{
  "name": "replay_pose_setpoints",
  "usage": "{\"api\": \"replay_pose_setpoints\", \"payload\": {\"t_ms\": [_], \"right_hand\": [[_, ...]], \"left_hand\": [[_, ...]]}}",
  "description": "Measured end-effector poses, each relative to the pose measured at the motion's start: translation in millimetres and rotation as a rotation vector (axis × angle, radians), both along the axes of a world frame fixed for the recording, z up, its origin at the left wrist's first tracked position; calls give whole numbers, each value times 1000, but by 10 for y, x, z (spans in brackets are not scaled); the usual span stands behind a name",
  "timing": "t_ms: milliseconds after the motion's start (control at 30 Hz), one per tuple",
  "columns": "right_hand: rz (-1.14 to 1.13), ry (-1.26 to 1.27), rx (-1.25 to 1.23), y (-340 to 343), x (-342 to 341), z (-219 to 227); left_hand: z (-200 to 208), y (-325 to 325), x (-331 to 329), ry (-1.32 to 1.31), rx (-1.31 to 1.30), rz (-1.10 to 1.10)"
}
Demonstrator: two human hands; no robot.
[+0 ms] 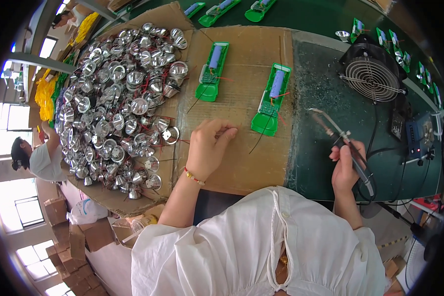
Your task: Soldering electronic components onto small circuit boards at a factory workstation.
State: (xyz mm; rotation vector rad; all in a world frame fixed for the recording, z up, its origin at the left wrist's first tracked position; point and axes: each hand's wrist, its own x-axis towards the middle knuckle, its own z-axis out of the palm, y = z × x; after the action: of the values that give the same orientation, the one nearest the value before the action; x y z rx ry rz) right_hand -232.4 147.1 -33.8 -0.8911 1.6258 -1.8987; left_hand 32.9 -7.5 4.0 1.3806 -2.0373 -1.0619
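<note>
Green casings (271,101) are lying on cardboard (254,167) beyond the left hand (208,144), which is pinching narrowly, contents unclear; right hand (347,166) is holding a soldering iron (363,174). Soldering is seemingly pending, calling for steady aim.

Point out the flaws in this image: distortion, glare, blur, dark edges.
Head view: black surrounds the fisheye circle, and the green table curves toward the rim; windows at left are blown out to white; bright glints dot the silver reflector cups; the tip of the soldering tool in the right hand looks slightly smeared.
</note>
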Motion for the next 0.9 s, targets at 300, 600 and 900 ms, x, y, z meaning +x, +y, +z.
{"api": "replay_pose_setpoints", "payload": {"t_ms": [300, 600, 900], "right_hand": [[295, 105, 29, -130, 265, 196], [174, 36, 115, -276, 337, 216], [181, 34, 141, -369, 360, 191]], "left_hand": [[-18, -56, -294, 112, 12, 58], [-175, -75, -550, 3, -401, -175], [-226, -100, -539, -19, -313, -196]]}}
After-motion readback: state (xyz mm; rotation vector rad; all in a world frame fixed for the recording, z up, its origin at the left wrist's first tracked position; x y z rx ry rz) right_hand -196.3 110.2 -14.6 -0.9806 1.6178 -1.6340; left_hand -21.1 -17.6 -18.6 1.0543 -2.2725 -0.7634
